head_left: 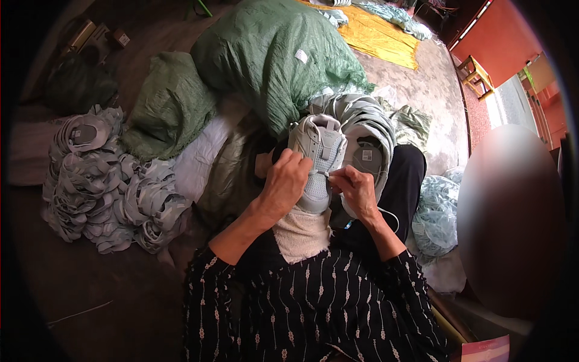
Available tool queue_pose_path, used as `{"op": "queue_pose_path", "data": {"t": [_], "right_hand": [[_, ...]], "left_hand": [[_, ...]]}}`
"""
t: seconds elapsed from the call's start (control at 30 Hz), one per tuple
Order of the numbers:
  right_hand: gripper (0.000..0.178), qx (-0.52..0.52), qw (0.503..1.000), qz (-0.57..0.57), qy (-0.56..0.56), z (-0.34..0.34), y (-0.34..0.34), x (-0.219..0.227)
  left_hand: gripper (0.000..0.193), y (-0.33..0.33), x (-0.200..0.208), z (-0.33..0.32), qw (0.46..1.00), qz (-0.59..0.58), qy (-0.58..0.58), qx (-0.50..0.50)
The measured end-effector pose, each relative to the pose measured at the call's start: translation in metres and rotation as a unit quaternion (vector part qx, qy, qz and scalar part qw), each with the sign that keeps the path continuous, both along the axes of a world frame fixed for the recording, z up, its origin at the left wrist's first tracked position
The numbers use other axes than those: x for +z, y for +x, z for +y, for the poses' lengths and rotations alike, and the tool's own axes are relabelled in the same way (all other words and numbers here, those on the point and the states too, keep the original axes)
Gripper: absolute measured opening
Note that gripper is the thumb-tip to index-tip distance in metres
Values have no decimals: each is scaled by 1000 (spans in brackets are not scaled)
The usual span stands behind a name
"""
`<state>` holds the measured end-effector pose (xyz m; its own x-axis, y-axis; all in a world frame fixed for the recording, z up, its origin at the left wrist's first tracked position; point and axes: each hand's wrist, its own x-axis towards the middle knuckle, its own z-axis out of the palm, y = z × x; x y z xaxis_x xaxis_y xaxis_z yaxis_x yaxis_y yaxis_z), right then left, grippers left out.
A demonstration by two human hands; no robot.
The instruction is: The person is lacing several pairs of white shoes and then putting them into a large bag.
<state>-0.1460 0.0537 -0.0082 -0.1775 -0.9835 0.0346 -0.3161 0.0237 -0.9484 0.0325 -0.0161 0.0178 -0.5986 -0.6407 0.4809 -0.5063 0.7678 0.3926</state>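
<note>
Shoe upper (322, 155): pale grey, mesh toe, located directly between the fingers of both hands, toe end pointing toward the wearer's body. Its tongue and collar opening lie just beyond the fingertips.

Lace (318, 172): white, crossing the front of the upper from the left fingers to the right ones; a loose length curves out to the right of the right wrist.

Left hand (283, 184): fingers bent and closed on the left edge of the upper. Whether they also grip the lace cannot be determined.

Right hand (358, 188): thumb and forefinger pinched together on the lace at the right side of the upper.

Towel (301, 235): cream, nearer the wearer than the fingers, beneath the toe end.

Stack of uppers (365, 123): pale grey, nested, just beyond the right fingers; a dark inner sole with a white label shows in the front piece.

Large green sack (265, 57): well beyond the fingers. Smaller green sack (172, 99): beyond and to the left of the left fingers.

Heap of grey pieces (111, 187): well to the left of the left fingers.

Translucent bag (435, 211): pale blue contents, right of the right fingers, past the dark-trousered knee (411, 172).

Yellow sheet (383, 39) and wooden stool (476, 78): far beyond the fingers, to the right.
</note>
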Motion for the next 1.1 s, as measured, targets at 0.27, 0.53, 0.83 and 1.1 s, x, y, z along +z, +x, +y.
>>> {"op": "queue_pose_path", "data": {"t": [0.27, 0.53, 0.83, 1.1], "right_hand": [[9, 106, 939, 322, -60, -4, -12, 19], [19, 244, 854, 426, -172, -32, -33, 30], [27, 323, 819, 456, -128, -52, -38, 37], [29, 257, 826, 455, -212, -35, -36, 7]], "left_hand": [[5, -4, 18, -3, 909, -328, -235, -108], [5, -1, 37, -46, 923, -215, -149, -282], [4, -7, 22, -57, 930, -188, -125, -290], [3, -2, 18, -48, 937, -175, -93, -287]]}}
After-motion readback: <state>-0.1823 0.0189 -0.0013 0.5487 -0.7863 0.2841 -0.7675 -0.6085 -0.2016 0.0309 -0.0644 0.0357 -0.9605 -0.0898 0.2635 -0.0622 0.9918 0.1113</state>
